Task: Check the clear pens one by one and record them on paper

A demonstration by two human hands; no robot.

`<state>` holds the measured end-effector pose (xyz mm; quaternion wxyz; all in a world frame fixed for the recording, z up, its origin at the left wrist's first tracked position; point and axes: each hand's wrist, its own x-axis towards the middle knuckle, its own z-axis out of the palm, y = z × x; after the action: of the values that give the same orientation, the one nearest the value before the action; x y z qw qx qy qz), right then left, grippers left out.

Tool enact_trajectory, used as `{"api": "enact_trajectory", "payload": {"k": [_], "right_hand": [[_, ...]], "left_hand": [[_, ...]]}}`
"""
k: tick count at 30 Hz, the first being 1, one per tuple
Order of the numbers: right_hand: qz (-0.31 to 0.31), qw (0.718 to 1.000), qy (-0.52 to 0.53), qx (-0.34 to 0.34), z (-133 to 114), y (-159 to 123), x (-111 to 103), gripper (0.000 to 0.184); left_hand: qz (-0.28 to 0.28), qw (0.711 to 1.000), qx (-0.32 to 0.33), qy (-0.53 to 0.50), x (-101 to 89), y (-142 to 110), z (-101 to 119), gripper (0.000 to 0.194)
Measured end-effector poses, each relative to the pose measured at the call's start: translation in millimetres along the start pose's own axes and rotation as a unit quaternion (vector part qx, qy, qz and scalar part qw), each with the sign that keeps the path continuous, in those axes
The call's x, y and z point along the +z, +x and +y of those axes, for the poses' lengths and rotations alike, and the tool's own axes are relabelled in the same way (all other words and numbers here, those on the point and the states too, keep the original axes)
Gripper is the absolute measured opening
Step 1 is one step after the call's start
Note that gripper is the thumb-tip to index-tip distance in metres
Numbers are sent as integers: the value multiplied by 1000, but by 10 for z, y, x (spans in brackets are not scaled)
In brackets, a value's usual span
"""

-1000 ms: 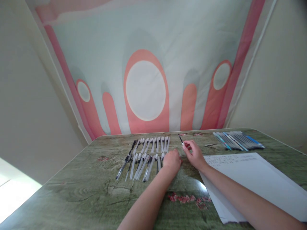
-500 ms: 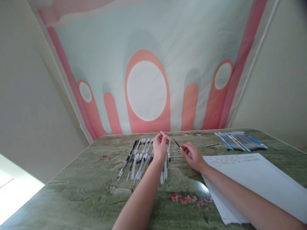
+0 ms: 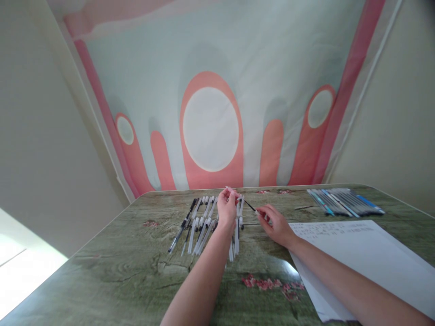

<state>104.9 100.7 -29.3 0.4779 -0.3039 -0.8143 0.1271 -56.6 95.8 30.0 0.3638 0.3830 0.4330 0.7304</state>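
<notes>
My right hand (image 3: 276, 225) pinches the white end of a thin black pen refill (image 3: 250, 206). Its dark far end points left and up, right beside the fingers of my left hand (image 3: 227, 209). Those fingers are closed around a pale pen barrel (image 3: 228, 188), mostly hidden, with only a whitish end showing above. Under and around my left wrist lie two rows of pen parts. Several clear barrels (image 3: 200, 236) with white ends make up the near row, and shorter pieces (image 3: 208, 206) the far one. A dark pen (image 3: 175, 239) lies at the left end.
A sheet of white paper (image 3: 360, 262) with handwriting along its top lies under my right forearm. Behind it, several grey and blue pens (image 3: 345, 202) lie side by side. The wood-patterned table (image 3: 118, 271) ends at a wall with a pink and pale green covering (image 3: 142, 68).
My right hand has brought the refill closer to my left hand, so its dark end now reaches the left fingers. The whole view has shifted slightly.
</notes>
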Motion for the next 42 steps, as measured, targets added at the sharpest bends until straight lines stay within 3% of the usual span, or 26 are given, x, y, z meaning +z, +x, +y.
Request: {"api": "enact_trajectory", "payload": {"k": [9,27,33,42], "right_hand": [[3,1000,2,0,-1,0,5,22],[-1,1000,-12,-6,14,1,0,23],[26,1000,-9,-3,-12,12,-14,23],[40,999,1,5,-2,16,-12,24]], "left_hand": [[-7,999,-7,35,26,-34,28,27],[0,997,15,71,77,-90,-173,25],[-1,997,16,80,73,-86,-202,24],[-50,997,-2,63,136,-220,-280,22]]}}
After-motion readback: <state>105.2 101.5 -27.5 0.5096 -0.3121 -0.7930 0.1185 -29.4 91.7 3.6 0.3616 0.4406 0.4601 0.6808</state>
